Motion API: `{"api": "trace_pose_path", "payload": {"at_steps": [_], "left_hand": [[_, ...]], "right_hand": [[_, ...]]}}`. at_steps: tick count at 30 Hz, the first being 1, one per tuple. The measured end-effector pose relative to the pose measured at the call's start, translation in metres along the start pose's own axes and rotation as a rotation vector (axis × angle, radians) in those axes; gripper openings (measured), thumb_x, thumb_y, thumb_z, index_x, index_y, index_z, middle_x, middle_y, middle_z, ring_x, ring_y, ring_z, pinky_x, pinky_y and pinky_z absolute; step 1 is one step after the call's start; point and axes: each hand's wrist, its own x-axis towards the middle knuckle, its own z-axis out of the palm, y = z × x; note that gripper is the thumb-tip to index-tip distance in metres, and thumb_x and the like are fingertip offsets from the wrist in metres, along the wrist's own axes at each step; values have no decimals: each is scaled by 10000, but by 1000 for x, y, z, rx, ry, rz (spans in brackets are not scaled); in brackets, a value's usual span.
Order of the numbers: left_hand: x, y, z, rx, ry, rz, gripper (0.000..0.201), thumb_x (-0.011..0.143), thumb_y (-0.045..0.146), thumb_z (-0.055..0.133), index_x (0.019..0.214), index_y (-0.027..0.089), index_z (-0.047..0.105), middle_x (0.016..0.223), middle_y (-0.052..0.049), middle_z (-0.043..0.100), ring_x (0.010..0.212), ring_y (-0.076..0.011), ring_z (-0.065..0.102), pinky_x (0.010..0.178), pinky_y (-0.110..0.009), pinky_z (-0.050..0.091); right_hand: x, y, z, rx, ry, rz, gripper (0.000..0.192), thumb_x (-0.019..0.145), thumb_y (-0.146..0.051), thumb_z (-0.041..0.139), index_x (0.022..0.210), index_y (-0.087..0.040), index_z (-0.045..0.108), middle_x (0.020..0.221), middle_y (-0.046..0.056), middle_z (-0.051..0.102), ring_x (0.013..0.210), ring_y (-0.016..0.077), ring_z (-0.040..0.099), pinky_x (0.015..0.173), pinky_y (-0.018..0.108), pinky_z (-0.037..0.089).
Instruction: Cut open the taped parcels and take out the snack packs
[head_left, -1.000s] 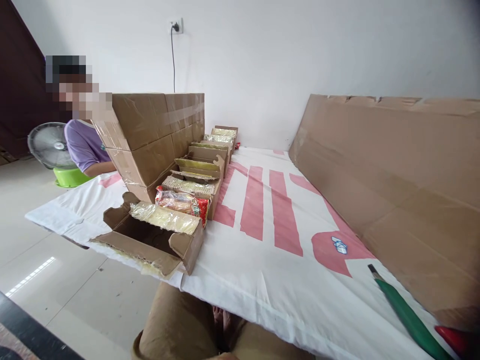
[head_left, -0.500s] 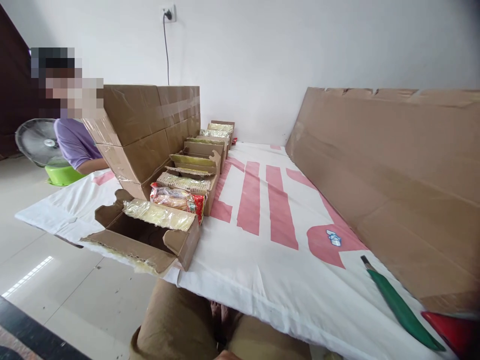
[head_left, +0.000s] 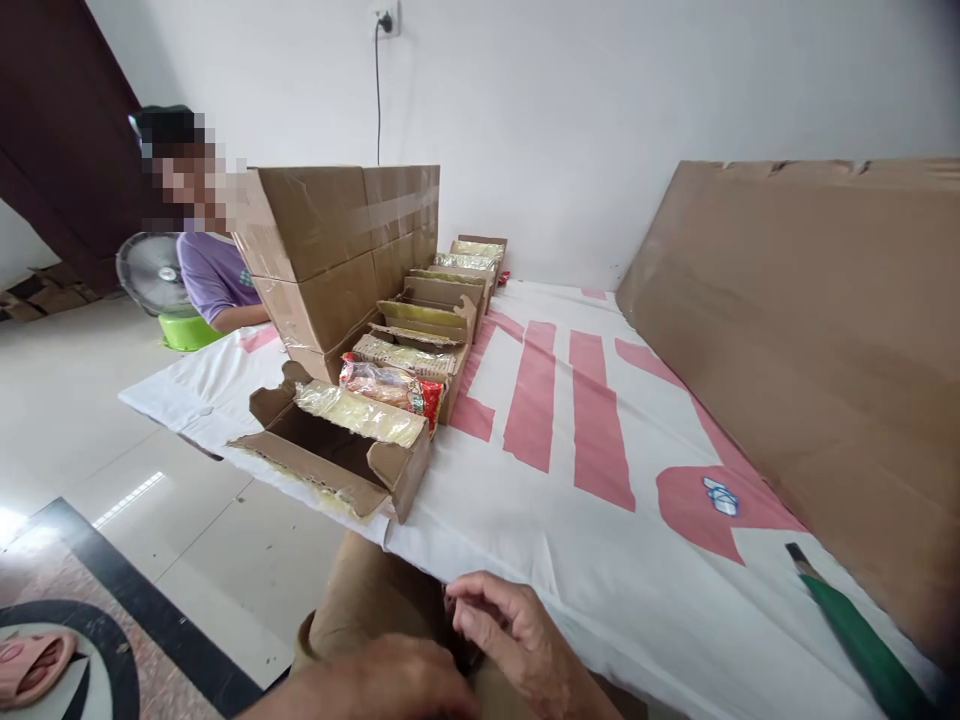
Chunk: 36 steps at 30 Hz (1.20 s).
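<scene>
My left hand (head_left: pixel 382 682) is low over my lap, smeared by motion, with its fingers hard to make out. Beside it, at the table's front edge, my right hand (head_left: pixel 517 635) has loosely bent fingers, thumb a little apart, and no object visible in it. Nearest to both hands is an open cardboard box (head_left: pixel 330 450) on the table corner, its flaps folded out and its inside dark. Against its far side lies a red and clear snack packet (head_left: pixel 394 387). Behind that, more opened boxes (head_left: pixel 442 315) run in a row towards the wall.
Sealed cartons (head_left: pixel 315 225) are stacked left of the row. A person in a purple shirt (head_left: pixel 214 275) sits behind them near a fan (head_left: pixel 148 272). A large cardboard sheet (head_left: pixel 810 350) leans at right. A green-handled tool (head_left: pixel 862 640) lies on the white and pink tablecloth (head_left: pixel 600 420).
Both my hands have come up into view from below. The view has turned left, so the boxes and table appear further right. The boxes and packet have not moved on the table.
</scene>
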Motion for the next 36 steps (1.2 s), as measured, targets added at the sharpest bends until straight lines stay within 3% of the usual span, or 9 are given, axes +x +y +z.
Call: {"api": "trace_pose_path", "payload": {"at_steps": [2, 4, 7, 11, 13, 18, 21, 27, 36], "left_hand": [[-32, -5, -29, -7, 116, -106, 291, 951, 416, 671, 1214, 330, 761, 1145, -74, 766, 1014, -260, 724, 849, -364, 591], [-69, -14, -60, -75, 342, -390, 220, 934, 406, 643, 1050, 338, 817, 1026, -34, 794, 939, -249, 736, 827, -336, 580], [-113, -38, -101, -103, 597, -523, 370, 834, 608, 660, 822, 273, 816, 858, -72, 787, 817, -287, 731, 740, -364, 579], [-126, -78, -138, -58, 1170, -672, 618, 627, 716, 746, 991, 217, 757, 949, -115, 785, 871, -328, 739, 790, -435, 589], [-116, -92, -148, -113, 1300, -651, 748, 584, 692, 797, 1129, 190, 697, 1157, -163, 763, 988, -344, 739, 854, -464, 594], [-81, -113, -155, -405, 1133, -356, 682, 564, 635, 878, 1035, 180, 690, 1162, -173, 760, 1114, -364, 713, 970, -502, 577], [-68, -124, -153, -425, 1199, -336, 617, 603, 624, 870, 988, 179, 685, 1077, -151, 766, 1124, -372, 699, 919, -485, 586], [-55, -134, -140, -444, 1312, -317, 896, 686, 687, 793, 1370, 163, 543, 1257, -161, 730, 1226, -331, 670, 960, -439, 571], [-108, -120, -108, -275, 1449, -571, 691, 728, 705, 710, 1153, 162, 666, 1224, -174, 710, 1047, -332, 714, 884, -468, 580]], "right_hand": [[10, -1, -4, 34, 52, 3, 420, 961, -566, 581, 1085, -192, 726, 934, 75, 732, 745, 186, 650, 696, 303, 525], [22, -1, -5, 17, 118, 2, 402, 955, -529, 583, 1150, -201, 711, 1071, 99, 745, 781, 192, 672, 714, 315, 547], [46, 1, 0, -84, 221, -10, 462, 914, -448, 616, 1310, -218, 667, 1250, 117, 721, 922, 221, 694, 782, 340, 572], [81, 8, 18, -193, 281, -117, 741, 827, -359, 709, 1527, -228, 506, 1479, 139, 620, 1232, 290, 652, 929, 405, 584], [95, 13, 29, -219, 273, -179, 859, 790, -312, 751, 1582, -222, 431, 1554, 152, 559, 1345, 324, 596, 994, 445, 575], [114, 23, 48, -254, 306, -300, 945, 779, -278, 789, 1613, -222, 348, 1570, 158, 534, 1394, 355, 562, 1089, 501, 538], [119, 24, 53, -242, 362, -308, 816, 864, -347, 740, 1585, -219, 380, 1546, 152, 550, 1363, 332, 586, 1080, 471, 546], [120, 39, 58, -215, 428, -271, 634, 966, -394, 614, 1548, -221, 433, 1510, 152, 579, 1326, 290, 613, 1034, 438, 573], [99, 64, 48, -256, 433, -233, 496, 987, -377, 574, 1450, -203, 547, 1472, 154, 616, 1268, 276, 656, 1026, 428, 590]]}}
